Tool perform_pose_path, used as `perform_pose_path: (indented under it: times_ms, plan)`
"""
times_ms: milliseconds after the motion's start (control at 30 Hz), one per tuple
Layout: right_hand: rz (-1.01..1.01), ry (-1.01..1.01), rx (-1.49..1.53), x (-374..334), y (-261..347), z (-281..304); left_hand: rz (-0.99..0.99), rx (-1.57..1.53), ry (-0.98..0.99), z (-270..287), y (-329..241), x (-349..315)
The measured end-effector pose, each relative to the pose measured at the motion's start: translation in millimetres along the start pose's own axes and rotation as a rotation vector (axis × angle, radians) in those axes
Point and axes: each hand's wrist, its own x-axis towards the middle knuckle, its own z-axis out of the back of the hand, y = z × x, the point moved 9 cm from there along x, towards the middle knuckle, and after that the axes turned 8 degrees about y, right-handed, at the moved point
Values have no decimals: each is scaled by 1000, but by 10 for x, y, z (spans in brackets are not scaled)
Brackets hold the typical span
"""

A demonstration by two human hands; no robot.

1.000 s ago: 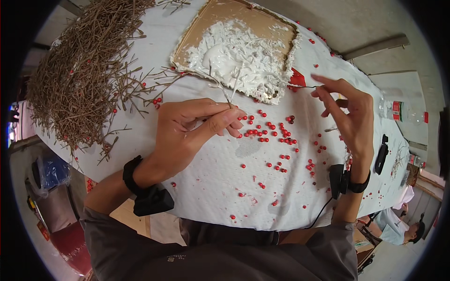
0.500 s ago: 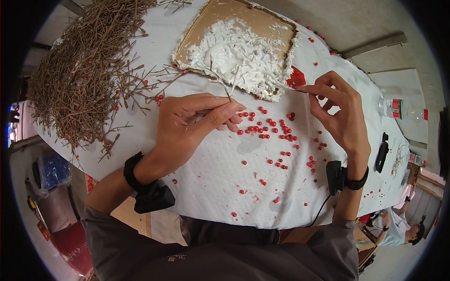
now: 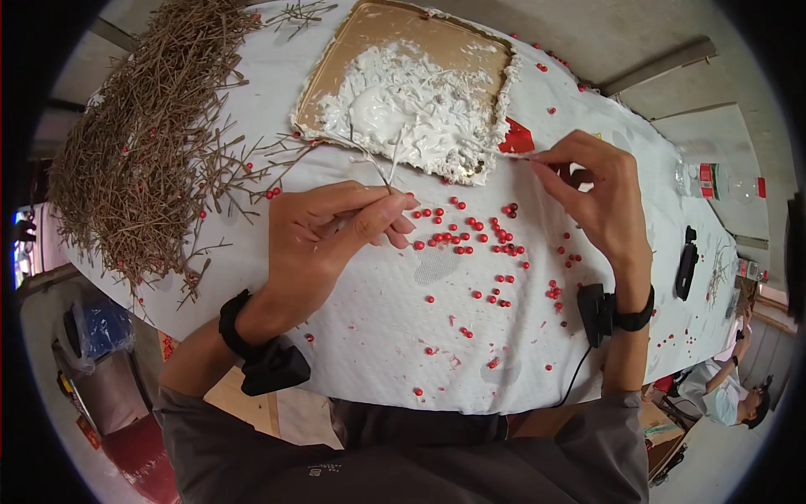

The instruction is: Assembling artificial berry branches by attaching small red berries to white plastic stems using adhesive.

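My left hand is closed, thumb against fingers, on a small forked twig whose prongs are coated white. The prongs point up toward the near edge of a gold tray. Thick white paste is smeared over the tray. Between the thumb and fingertips of my right hand is a thin stick with white paste along its far end, which reaches to the tray's near right corner. Loose red berries lie on the white cloth between my hands.
A large heap of brown twigs covers the far left of the cloth. A red piece lies beside the tray's right edge. On the right are a clear bottle and a black object. Another person is at the far right.
The view has shifted slightly. The stick in my right hand has drawn a little to the right of the tray, showing more of its white-coated end. My left hand still grips the twig.
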Motion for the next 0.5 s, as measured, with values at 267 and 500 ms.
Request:
perform_pose_path:
  times_ms: [267,500]
  plan:
    - [50,2,-198,-73,36,77,43,9,-17,5,-2,-15]
    - [63,-122,-360,-207,240,311,29,24,-61,10,-1,-10]
